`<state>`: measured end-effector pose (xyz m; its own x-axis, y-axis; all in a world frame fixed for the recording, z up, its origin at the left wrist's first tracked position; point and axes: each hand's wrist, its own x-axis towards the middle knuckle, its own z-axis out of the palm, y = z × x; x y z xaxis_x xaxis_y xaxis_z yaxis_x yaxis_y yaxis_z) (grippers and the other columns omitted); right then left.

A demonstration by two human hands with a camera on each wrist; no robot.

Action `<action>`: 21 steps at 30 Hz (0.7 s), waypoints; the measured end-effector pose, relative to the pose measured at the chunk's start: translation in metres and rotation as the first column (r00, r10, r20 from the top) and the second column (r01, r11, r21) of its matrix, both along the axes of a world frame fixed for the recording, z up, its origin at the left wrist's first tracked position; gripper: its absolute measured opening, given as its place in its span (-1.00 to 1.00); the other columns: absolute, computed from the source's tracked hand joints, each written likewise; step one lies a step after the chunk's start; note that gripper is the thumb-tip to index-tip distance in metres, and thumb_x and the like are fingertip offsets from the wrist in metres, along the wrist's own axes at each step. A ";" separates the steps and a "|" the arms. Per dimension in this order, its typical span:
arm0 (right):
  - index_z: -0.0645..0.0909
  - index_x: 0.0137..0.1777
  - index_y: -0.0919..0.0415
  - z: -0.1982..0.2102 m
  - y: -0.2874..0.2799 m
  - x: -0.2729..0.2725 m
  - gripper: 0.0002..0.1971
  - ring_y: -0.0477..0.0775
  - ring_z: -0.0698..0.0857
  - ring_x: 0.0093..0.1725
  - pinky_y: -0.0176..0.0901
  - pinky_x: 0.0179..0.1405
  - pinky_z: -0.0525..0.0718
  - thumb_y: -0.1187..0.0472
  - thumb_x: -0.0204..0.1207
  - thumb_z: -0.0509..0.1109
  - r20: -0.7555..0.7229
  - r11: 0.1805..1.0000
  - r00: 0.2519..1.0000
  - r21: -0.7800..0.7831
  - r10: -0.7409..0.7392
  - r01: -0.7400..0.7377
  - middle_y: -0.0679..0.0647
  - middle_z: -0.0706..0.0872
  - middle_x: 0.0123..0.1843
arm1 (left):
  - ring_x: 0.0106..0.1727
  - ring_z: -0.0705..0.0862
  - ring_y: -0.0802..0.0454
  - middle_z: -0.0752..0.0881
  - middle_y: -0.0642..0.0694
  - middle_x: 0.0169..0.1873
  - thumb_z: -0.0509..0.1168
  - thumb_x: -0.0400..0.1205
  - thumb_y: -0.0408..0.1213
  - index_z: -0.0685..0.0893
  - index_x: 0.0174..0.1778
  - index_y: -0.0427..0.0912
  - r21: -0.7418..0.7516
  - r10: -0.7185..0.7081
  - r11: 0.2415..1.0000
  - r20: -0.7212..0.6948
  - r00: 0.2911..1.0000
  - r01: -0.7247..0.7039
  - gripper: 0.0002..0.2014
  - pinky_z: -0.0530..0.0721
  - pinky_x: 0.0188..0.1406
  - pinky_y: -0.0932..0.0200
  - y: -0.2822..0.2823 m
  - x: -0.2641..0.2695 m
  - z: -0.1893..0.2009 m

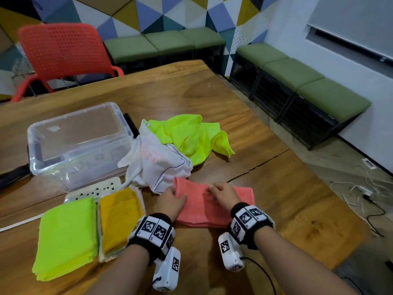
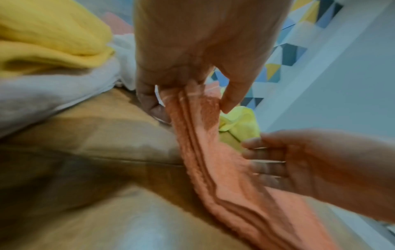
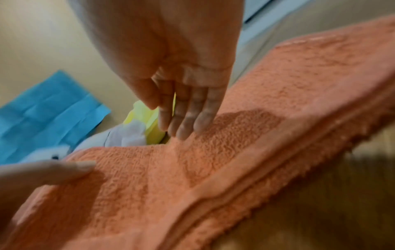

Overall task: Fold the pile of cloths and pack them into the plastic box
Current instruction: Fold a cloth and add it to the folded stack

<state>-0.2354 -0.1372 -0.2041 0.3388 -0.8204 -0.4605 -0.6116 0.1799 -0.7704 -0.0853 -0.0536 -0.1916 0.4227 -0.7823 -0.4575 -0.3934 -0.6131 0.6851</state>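
Note:
A salmon towel [image 1: 214, 206], folded into a long strip, lies on the wooden table [image 1: 170, 92] in front of me. My left hand [image 1: 173, 195] pinches its left end between thumb and fingers [image 2: 233, 101]. My right hand [image 1: 220, 193] presses flat on the strip's middle, fingers [image 3: 186, 121] straight. The clear plastic box [image 1: 85, 162] stands empty at the left. Beside it lie a crumpled white cloth [image 1: 157, 162] and a neon yellow cloth [image 1: 191, 135]. A folded neon green cloth [image 1: 66, 235] and a folded mustard cloth [image 1: 119, 220] sit near my left forearm.
A white power strip [image 1: 93, 190] lies between the box and the folded cloths. A red chair [image 1: 61, 52] stands behind the table, green benches [image 1: 297, 81] along the walls. The table's right edge drops to a floor with cables [image 1: 361, 194].

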 end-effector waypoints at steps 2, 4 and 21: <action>0.57 -0.18 0.28 0.003 0.004 -0.002 -0.66 -0.04 0.65 -0.50 -0.19 -0.42 0.65 0.08 0.69 0.14 0.226 0.933 0.947 0.330 -0.228 0.146 0.16 0.69 -0.31 | -0.07 0.64 0.00 0.68 -0.08 -0.08 0.26 0.63 -0.17 0.60 0.12 -0.22 -0.097 -0.042 0.995 -0.071 0.997 0.035 -0.76 0.52 -0.03 0.19 -0.003 -0.017 0.010; 0.55 -0.20 0.22 0.007 0.008 -0.007 -0.63 0.00 0.62 -0.52 -0.23 -0.45 0.61 -0.07 0.64 0.18 0.302 0.849 0.891 0.505 -0.339 0.152 0.10 0.63 -0.41 | -0.14 0.63 0.06 0.69 -0.05 -0.14 0.25 0.65 -0.17 0.63 0.02 -0.15 -0.149 -0.136 0.982 -0.142 0.980 0.115 -0.85 0.56 -0.04 0.19 -0.005 -0.035 0.017; 0.43 0.22 0.23 -0.013 0.016 -0.029 -0.73 0.16 0.63 0.11 -0.02 0.15 0.62 0.34 0.55 0.34 0.140 0.916 0.910 0.154 -0.391 0.370 0.15 0.61 0.08 | 0.68 -0.14 -0.12 -0.27 -0.16 0.65 -0.14 0.77 -0.10 -0.22 0.65 -0.08 0.283 -0.647 0.759 0.435 0.626 0.587 -0.43 0.06 0.64 -0.09 -0.012 -0.055 -0.024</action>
<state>-0.2647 -0.1213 -0.2167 0.0914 -0.8434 -0.5294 -0.3452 0.4718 -0.8113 -0.1407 -0.0654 -0.2157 0.0402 -0.9026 -0.4286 -0.9577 -0.1571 0.2411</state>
